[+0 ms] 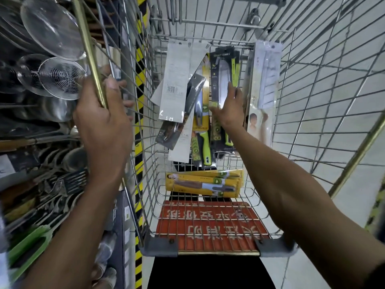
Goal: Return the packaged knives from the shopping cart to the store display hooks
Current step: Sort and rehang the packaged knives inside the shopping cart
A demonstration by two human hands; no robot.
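A wire shopping cart [325, 105] fills the middle of the view. Several packaged knives lie in its basket. My right hand [229, 109] reaches deep into the cart and grips a black and green knife package [224, 67] around its middle. Left of it lie a knife with a green handle on a yellow card [201, 130] and a white-backed package [179, 80]. A white package [266, 80] leans on the right wall. Yellow knife packages [204, 182] lie flat nearer to me. My left hand [104, 122] grips the cart's brass-coloured left rim [87, 42].
Store shelves at the left hold metal strainers [60, 80], steel pots, forks and ladles. A yellow and black striped post [139, 130] runs along the cart's left side. A red sign [208, 226] lies under the cart's near end. Pale tiled floor shows at the right.
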